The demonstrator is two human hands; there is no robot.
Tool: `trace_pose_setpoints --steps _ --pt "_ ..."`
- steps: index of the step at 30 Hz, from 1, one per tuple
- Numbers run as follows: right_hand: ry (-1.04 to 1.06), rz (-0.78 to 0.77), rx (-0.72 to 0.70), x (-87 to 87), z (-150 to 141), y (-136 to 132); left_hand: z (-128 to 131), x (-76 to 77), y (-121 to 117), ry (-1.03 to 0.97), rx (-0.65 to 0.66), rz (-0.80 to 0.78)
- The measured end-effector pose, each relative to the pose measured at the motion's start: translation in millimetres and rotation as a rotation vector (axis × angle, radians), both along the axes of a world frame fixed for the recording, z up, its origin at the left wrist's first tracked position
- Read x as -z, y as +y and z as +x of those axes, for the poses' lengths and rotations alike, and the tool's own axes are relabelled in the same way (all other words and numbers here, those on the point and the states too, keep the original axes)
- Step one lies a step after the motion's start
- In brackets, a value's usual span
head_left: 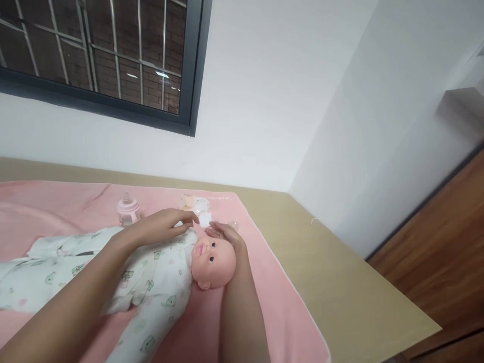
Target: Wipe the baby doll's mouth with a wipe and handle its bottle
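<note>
A baby doll [215, 262] lies on its back on a pink blanket [280, 302], its bald head toward the right. It wears a white outfit [166, 272] with small green and pink prints. My left hand [172, 224] reaches over the doll's upper body, thumb and curved fingers apart, with nothing visible in it. Beside the far side of the head, my right hand [227, 234] has its fingers stretched out toward the left one. Whether it touches the head is unclear. A small white square piece [205, 219] shows just past the fingertips of both hands.
A pink baby bottle [127, 209] stands upright beyond my left forearm. Small pale packaged items [194, 202] lie near the blanket's far edge. The wooden tabletop [340, 282] extends right to a corner. Behind it are a white wall [264, 101] and a barred window [98, 50].
</note>
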State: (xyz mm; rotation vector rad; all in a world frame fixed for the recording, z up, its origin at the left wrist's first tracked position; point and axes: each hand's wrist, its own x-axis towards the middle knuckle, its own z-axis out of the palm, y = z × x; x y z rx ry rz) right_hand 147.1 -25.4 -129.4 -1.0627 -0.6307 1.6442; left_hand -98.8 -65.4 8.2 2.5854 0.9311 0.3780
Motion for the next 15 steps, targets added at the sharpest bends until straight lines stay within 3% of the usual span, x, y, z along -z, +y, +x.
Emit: trace_pose_setpoints --steps 8,15 --pt "-0.027 0.230 -0.040 -13.5 15.1 -16.7 -3.4 2.1 2.6 -0.063 -0.077 0.074" --pt "-0.287 0.450 -0.184 -55.4 19.6 -34.8 -1.5 15.9 8.2 -0.232 -0.119 0.107"
